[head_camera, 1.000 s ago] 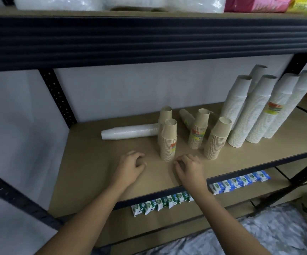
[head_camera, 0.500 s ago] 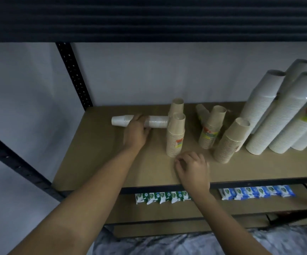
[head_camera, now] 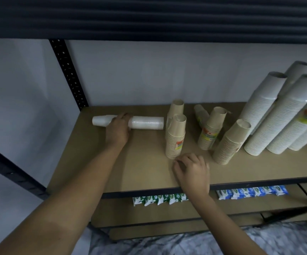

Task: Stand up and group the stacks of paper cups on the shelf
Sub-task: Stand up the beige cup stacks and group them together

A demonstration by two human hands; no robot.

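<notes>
Head view. Left hand [head_camera: 118, 128] is out at the back-left of the tan board shelf [head_camera: 145, 173], fingers curled over a white sleeve of stacked paper cups [head_camera: 146, 122]. The sleeve lies on its side in clear film, its long axis running left to right.

The sleeve's right end sits just beside two upright brown paper cup stacks, a front brown stack [head_camera: 175, 140] and a rear brown stack [head_camera: 177, 108] close behind it. Further right stands a labelled brown stack [head_camera: 210, 131]. A short brown stack [head_camera: 200, 115] is tipped over behind it, and a leaning brown stack [head_camera: 230, 142] tilts toward the right.

Tall white paper cup stacks [head_camera: 265, 115] are grouped at the far right, all leaning right — one carries a coloured label.

Right hand [head_camera: 193, 172] rests knuckles-up on the shelf near its front edge, fingers loosely bent and holding nothing. Its fingertips are just beside the base of the front brown stack; cannot tell if they touch.

On the lower shelf there is a strip of green sachets [head_camera: 160, 198] and a strip of blue sachets [head_camera: 252, 192]. A black perforated upright [head_camera: 68, 74] stands at the rear left.
</notes>
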